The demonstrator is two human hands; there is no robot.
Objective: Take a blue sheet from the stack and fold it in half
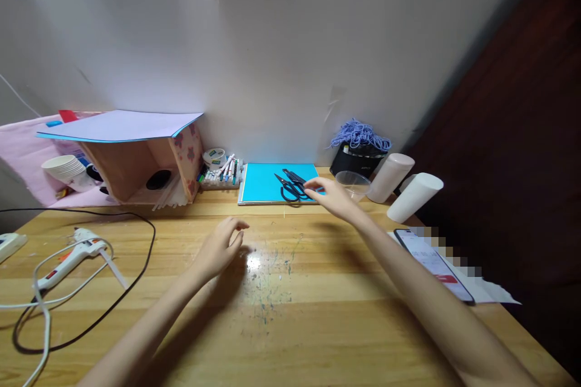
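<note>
My right hand [330, 196] reaches over the right end of a blue sheet stack [263, 181], its fingertips at the black handles of the scissors [290, 188] and beside a black cutter [294, 178]. Whether the fingers touch the handles I cannot tell. Over the middle of the wooden table [318, 326] hovers my left hand [222, 247], fingers bent and apart, with nothing in it. A clear plastic cup [353, 184] stands just right of my right hand.
Two white rolls [415, 196] and a black pouch [356, 160] with blue yarn are at the back right, a phone [431, 266] at the right. Markers [227, 172], a box [186, 157] and a corded glue gun [72, 260] are on the left.
</note>
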